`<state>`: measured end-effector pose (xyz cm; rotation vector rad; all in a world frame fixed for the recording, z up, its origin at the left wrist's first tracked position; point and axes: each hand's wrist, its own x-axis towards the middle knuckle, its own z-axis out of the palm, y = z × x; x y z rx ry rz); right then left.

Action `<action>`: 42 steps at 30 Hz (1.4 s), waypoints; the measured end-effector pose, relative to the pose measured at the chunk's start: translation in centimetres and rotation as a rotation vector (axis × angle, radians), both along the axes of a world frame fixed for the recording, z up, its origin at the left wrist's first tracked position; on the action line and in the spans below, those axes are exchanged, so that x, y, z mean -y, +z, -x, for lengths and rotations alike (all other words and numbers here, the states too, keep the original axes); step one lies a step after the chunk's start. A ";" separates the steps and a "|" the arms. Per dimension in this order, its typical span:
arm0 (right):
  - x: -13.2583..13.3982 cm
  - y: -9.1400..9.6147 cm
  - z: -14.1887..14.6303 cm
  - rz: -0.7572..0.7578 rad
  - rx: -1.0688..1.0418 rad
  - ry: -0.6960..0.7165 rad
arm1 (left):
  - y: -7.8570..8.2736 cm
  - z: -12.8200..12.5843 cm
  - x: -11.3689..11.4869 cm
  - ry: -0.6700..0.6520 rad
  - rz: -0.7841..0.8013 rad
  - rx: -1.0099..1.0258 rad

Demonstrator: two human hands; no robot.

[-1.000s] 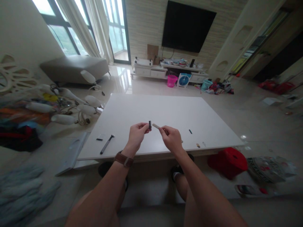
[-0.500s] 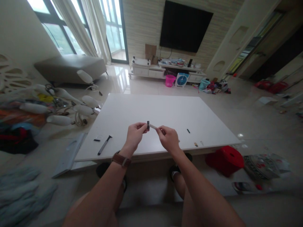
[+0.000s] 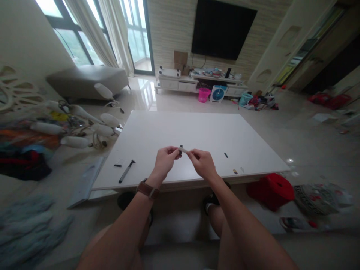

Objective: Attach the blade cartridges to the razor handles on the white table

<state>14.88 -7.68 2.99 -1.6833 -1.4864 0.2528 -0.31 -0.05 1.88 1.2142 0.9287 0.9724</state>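
Above the near half of the white table (image 3: 197, 131), my left hand (image 3: 164, 161) pinches a small black part (image 3: 181, 149) between thumb and fingers. My right hand (image 3: 202, 163) pinches a short pale stick (image 3: 184, 150), its tip touching the black part. The two hands are almost together. A brown watch (image 3: 147, 189) is on my left wrist.
A black pen-like tool (image 3: 126, 171) and a small black piece (image 3: 117, 165) lie near the table's left front. Small bits (image 3: 226, 155) lie at the right. A red stool (image 3: 270, 191) stands right of my legs. A lamp fixture with white bulbs (image 3: 84, 127) lies on the floor at left.
My hands have closed the gap: the pale stick's tip, apart from the black part a second ago, now meets it. Both hands sit slightly lower over the table.
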 end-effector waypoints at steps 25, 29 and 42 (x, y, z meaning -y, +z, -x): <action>0.0 0.1 -1.2 -0.078 -0.338 -0.050 | 0.5 -0.1 0.6 -0.083 0.139 0.077; -0.2 -0.3 -0.5 0.033 -0.506 0.186 | 0.7 0.0 0.9 -0.218 0.290 0.168; -1.6 -1.6 1.5 0.023 -1.076 0.028 | 0.9 -0.3 1.2 -0.217 0.239 0.201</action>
